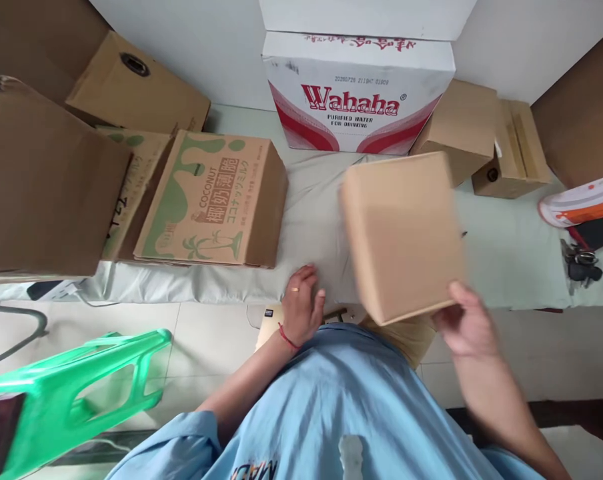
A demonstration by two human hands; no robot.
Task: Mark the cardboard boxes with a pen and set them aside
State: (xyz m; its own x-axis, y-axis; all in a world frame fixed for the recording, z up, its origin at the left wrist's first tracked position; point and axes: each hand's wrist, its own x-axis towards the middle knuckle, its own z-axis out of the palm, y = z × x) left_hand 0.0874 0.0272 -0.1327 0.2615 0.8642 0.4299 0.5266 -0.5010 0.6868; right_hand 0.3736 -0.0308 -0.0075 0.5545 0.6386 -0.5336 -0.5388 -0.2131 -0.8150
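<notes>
Item: plain cardboard box [402,233], blurred, gripped at its near corner by my right hand [465,325]. My left hand [301,308] loose, holding nothing, just beside it.

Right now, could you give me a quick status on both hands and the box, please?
Right hand grips plain brown box by its near corner, raised and blurred. Left hand empty, by the sheet's edge. Coconut carton left; Wahaha carton behind.
</notes>
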